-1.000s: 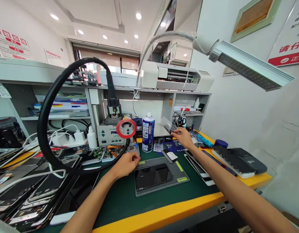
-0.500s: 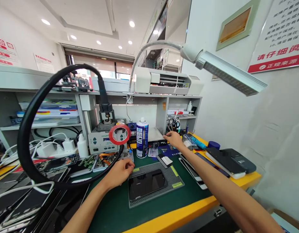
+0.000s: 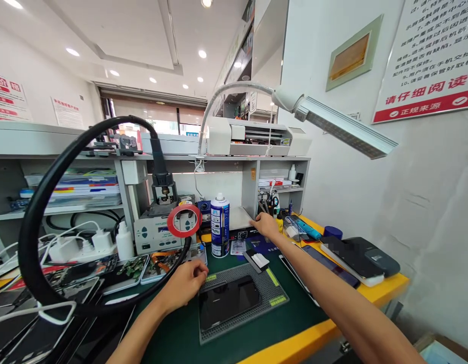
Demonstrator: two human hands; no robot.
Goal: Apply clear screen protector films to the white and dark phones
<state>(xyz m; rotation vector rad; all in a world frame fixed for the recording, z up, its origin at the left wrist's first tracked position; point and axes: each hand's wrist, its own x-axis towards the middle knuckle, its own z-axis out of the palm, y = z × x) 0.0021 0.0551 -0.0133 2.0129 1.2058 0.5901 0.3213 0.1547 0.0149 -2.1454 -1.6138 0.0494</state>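
Person's left hand [image 3: 186, 283] lay curled near glossy black rectangular phone [image 3: 229, 303] on grey perforated mat [image 3: 270, 293]; right hand [image 3: 266, 226] pinched at far flat pale-topped box [image 3: 237, 217], either grip's contents unclear. Light touch seemed wisest.

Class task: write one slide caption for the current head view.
Left hand near a phone on a mat; right hand stretched farther out, by a flat box.

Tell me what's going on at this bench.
One person works here bare-handed. The right hand is stretched out to the light-topped box; whether it holds anything is unclear. The left hand, fingers curled, is by the gray mat's far-left corner. A black phone lies on the mat, neither hand on it.
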